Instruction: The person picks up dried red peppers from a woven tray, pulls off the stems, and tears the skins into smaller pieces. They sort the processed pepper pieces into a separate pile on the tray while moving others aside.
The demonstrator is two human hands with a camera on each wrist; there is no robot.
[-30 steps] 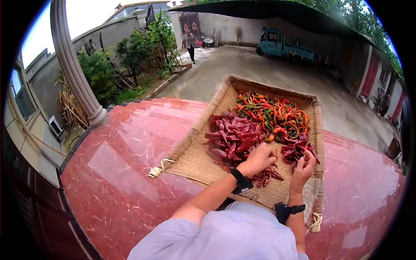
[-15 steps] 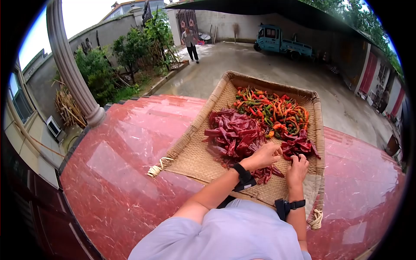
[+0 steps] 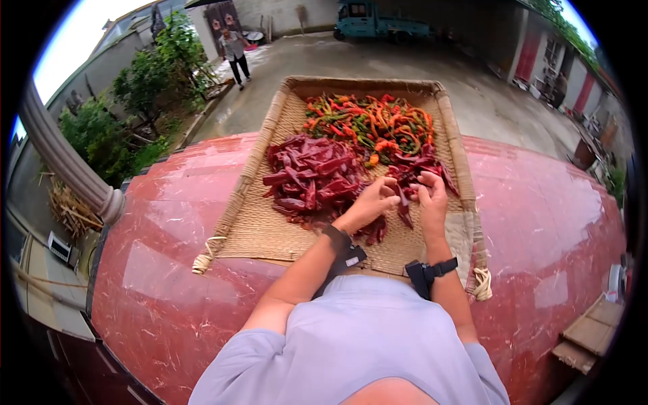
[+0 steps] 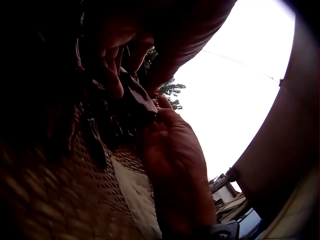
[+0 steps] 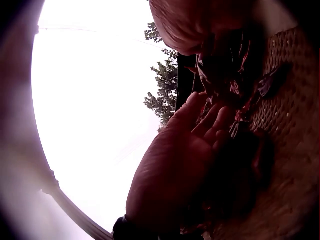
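Dark red dried chili peppers (image 3: 317, 169) lie heaped in a shallow woven basket (image 3: 246, 239), with a smaller pile (image 3: 425, 162) of them at its right. My right hand (image 3: 433, 206) is over the basket's near right part, its fingertips and thumb pinching one dried chili pepper (image 4: 140, 97). Facing it, my left hand (image 3: 368, 204) has loosely bent fingers, and a gap shows between thumb and forefinger. The pepper spans the space between the two hands, close to the left fingertips. Both wrist views are dark.
Smaller orange, red and green peppers (image 3: 378, 125) fill the far part of the basket. Around it is a polished red stone floor (image 3: 169, 223). In the yard, a person (image 3: 234, 54) stands near plants, and a blue cargo tricycle (image 3: 378, 23) is parked at the back.
The head view has tilted down and turned right. The right hand went down to the smaller pile and came back nearer with a dried chili pepper; the left hand stayed close by.
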